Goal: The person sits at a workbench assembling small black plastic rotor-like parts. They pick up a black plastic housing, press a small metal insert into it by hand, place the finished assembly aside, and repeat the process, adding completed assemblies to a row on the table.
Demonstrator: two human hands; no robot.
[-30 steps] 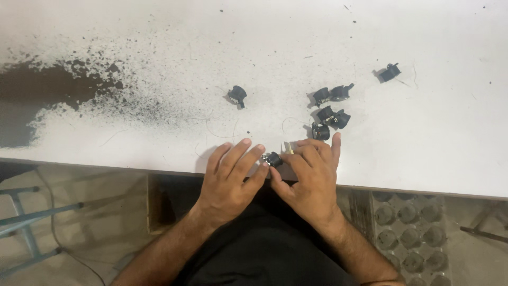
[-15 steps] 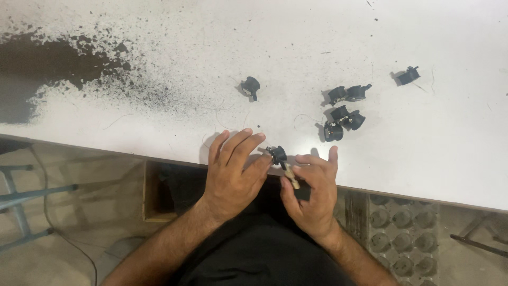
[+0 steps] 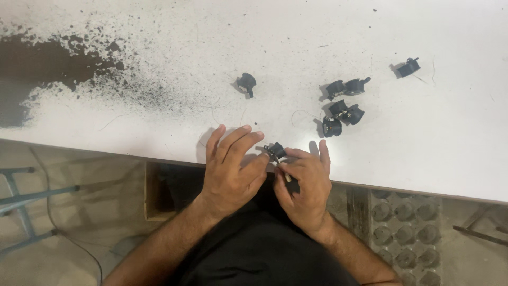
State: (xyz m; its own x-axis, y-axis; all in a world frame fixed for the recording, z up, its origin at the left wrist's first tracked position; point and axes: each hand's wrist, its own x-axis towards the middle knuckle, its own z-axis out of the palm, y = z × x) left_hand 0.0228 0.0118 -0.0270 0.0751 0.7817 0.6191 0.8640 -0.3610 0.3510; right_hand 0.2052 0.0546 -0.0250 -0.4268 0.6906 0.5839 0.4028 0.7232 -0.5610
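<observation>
At the white table's near edge, my left hand [image 3: 232, 168] and my right hand [image 3: 303, 184] meet around one small black round part [image 3: 275, 152]. The left thumb and forefinger pinch the part while the other left fingers stretch out over the table. My right hand grips a thin tool [image 3: 288, 179] with a pale shaft and dark handle, its tip touching the part. A single black part [image 3: 246, 82] lies further out on the table. A cluster of several similar black parts [image 3: 343, 103] lies to the right, and one more black part [image 3: 408, 67] sits far right.
The white table [image 3: 159, 63] carries a dark powdery stain [image 3: 47, 58] at the left, with specks spreading right. Thin wire strands lie near the parts. Below the edge are a cardboard box [image 3: 153, 190], a blue metal frame [image 3: 21, 196] and a grey moulded tray [image 3: 407, 233].
My hands have drawn slightly back toward the table edge. The right hand has turned, so the tool now points up into the part held by the left fingers.
</observation>
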